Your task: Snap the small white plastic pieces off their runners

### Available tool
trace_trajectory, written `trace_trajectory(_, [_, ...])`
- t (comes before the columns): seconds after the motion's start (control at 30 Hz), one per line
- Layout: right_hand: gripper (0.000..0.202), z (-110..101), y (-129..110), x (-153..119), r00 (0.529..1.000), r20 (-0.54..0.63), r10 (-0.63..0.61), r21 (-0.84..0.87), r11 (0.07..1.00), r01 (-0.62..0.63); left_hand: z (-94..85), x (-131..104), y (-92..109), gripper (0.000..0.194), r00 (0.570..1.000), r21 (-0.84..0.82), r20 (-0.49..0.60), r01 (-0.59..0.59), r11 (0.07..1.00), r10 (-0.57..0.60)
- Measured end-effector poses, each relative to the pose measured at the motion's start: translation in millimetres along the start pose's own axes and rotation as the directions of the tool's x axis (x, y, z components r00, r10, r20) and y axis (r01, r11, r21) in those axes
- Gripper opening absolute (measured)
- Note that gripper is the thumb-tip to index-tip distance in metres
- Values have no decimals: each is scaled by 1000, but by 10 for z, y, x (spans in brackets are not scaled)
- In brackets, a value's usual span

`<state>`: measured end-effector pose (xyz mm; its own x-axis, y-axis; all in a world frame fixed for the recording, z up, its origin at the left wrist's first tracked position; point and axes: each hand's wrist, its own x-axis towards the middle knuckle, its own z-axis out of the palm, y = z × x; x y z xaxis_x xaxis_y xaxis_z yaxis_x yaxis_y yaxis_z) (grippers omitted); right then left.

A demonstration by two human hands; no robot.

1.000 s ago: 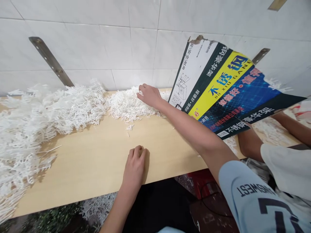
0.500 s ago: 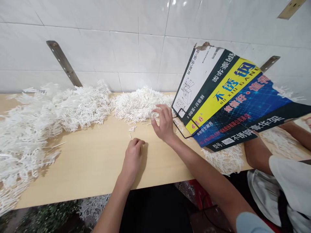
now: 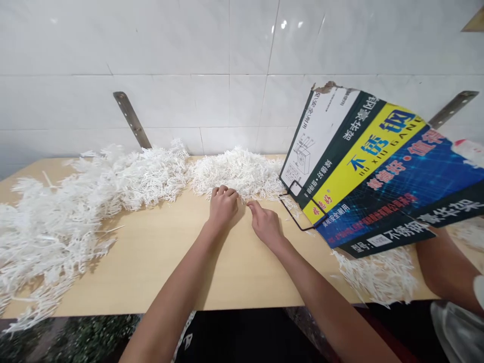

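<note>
A heap of thin white plastic-looking strands [image 3: 238, 171] lies on the wooden tabletop [image 3: 170, 252] by the wall. At its front edge, my left hand [image 3: 224, 205] has its fingers curled together. Just right of it and slightly nearer me, my right hand [image 3: 265, 222] is closed in a pinch, its fingertips facing the left hand across a small gap. Whatever the fingers hold, if anything, is too small or hidden to make out.
A large white strand pile [image 3: 94, 186] spreads along the left. At right, a printed cardboard panel [image 3: 363, 166] leans beside a black wire frame [image 3: 302, 206]. More strands [image 3: 378, 275] lie below it. Another person's arm [image 3: 444, 267] is behind the panel. Metal brackets [image 3: 130, 118] are on the tiled wall.
My left hand has moved forward to the heap's front edge. My right hand has drawn back from the heap, its spread fingers now closed. The view has shifted somewhat.
</note>
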<state>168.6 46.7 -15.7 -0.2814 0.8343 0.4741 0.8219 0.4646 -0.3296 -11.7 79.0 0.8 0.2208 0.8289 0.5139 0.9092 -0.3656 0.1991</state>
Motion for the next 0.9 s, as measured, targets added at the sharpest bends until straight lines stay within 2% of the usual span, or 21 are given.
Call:
trace_trajectory(0.1, [45,13,35,-3,999,-52,-14,114,993,20,-207,-110,-194,25,997,54,-54,63,997,-60])
trace_trajectory(0.2, [53,39,64,23,994,-106,-31,188,981,51,-525,-92,-610,28,976,59,-128,183,981,-175])
trace_trajectory(0.27, [50,59,63,47,989,-141,-45,198,978,73,-784,-17,-1010,25,927,46,-236,309,950,-290])
trace_trajectory(0.37, [37,74,32,77,987,-156,-45,192,979,75,-1150,74,-1653,33,791,145,-411,547,825,-452])
trace_trajectory(0.4, [33,74,19,83,987,-154,-42,191,979,72,-1243,80,-1837,41,754,181,-415,617,766,-509])
trace_trajectory(0.43, [30,73,8,87,988,-151,-42,191,979,71,-1316,73,-1992,46,735,222,-382,662,716,-561])
trace_trajectory(0.5, [27,71,-5,91,988,-147,-42,197,978,71,-1402,35,-2199,42,766,334,-201,640,692,-611])
trace_trajectory(0.53, [27,72,-6,93,988,-147,-41,202,977,70,-1424,14,-2251,38,782,381,-148,610,695,-605])
trace_trajectory(0.6, [26,76,1,95,989,-141,-38,218,974,68,-1453,-4,-2276,33,826,403,-140,552,730,-546])
trace_trajectory(0.67, [25,81,12,96,990,-132,-39,235,970,70,-1512,33,-2245,30,854,303,-247,517,801,-458])
trace_trajectory(0.7, [25,82,17,95,991,-128,-41,242,968,71,-1566,76,-2229,28,850,224,-313,499,837,-423])
trace_trajectory(0.73, [25,82,20,95,991,-125,-41,249,966,72,-1642,134,-2221,25,829,127,-380,486,865,-410])
trace_trajectory(0.8, [25,78,19,95,992,-123,-39,259,963,70,-1856,282,-2239,29,784,48,-455,495,868,-422])
trace_trajectory(0.83, [25,74,17,96,992,-122,-36,263,962,68,-1989,364,-2263,32,746,1,-502,506,862,-437])
trace_trajectory(0.9, [25,65,8,99,992,-120,-32,272,960,64,-2282,524,-2310,31,641,-88,-609,531,843,-467])
